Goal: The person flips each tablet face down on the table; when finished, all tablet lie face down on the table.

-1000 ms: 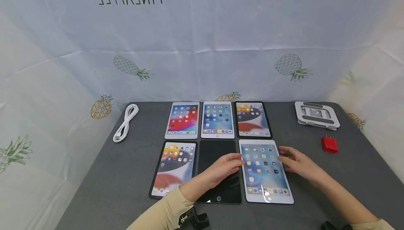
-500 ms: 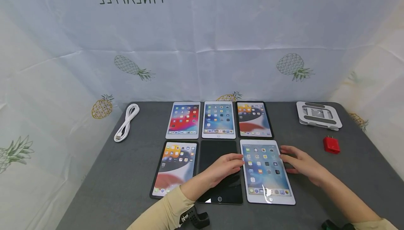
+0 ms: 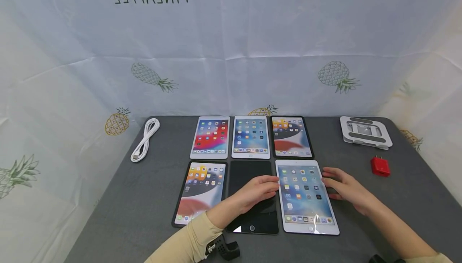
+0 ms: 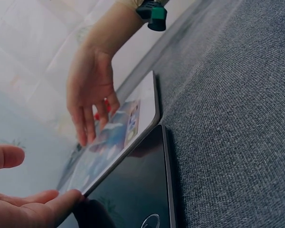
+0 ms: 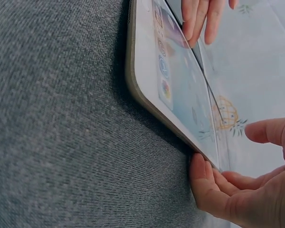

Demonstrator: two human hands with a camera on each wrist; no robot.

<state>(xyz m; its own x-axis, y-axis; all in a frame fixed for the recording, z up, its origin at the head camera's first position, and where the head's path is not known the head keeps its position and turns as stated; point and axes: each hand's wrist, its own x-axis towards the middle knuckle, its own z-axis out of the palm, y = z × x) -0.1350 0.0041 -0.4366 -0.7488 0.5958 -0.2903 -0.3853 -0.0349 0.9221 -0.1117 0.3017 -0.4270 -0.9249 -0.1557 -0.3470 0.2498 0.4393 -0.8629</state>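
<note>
A white-framed tablet (image 3: 306, 197) lies face up at the right end of the near row, its screen lit with app icons. My left hand (image 3: 257, 193) reaches over a dark-screened black tablet (image 3: 265, 215) and touches the white one's left edge with its fingertips. At the opposite edge, the fingertips of my right hand (image 3: 348, 189) touch its side. Both thumbs stand apart from the tablet, as the left wrist view shows for the left hand (image 4: 35, 206) and the right wrist view for the right hand (image 5: 247, 185).
A black-framed tablet (image 3: 200, 193) lies left in the near row. Behind are two white tablets (image 3: 210, 136) and another black-framed one (image 3: 291, 136). A coiled white cable (image 3: 145, 139) lies left; a grey-white folded stand (image 3: 365, 132) and red charger plug (image 3: 380, 166) lie right.
Everything on the table has shifted slightly rightward in the head view. Both hands stay at the white tablet's side edges.
</note>
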